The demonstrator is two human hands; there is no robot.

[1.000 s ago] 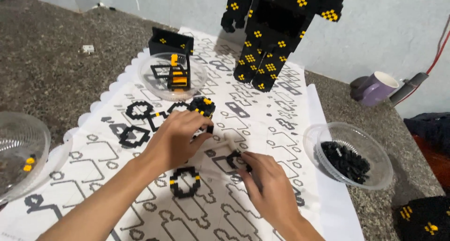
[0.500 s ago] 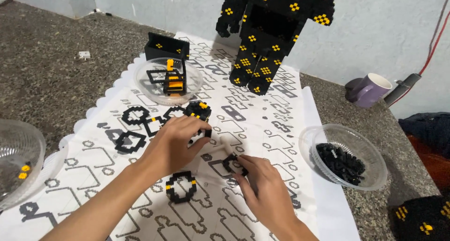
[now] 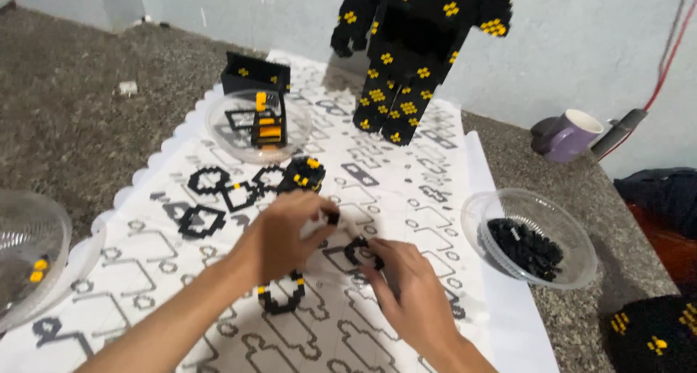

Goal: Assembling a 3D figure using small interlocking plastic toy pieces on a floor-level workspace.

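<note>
Left hand [image 3: 287,231] pinches a small black brick [image 3: 333,218] at its fingertips, just left of and above the black brick ring [image 3: 359,251] lying flat on the patterned sheet [image 3: 406,191]. Right hand [image 3: 406,293] grips that ring's near edge (the nearer hand to it), wrist coming from below right, fingers curled down over the worktop [image 3: 65,126].

Two bare forearms are seen. No sleeve is worn on either. The left hand [image 3: 284,236] and right hand [image 3: 406,297] are left ungloved.
</note>
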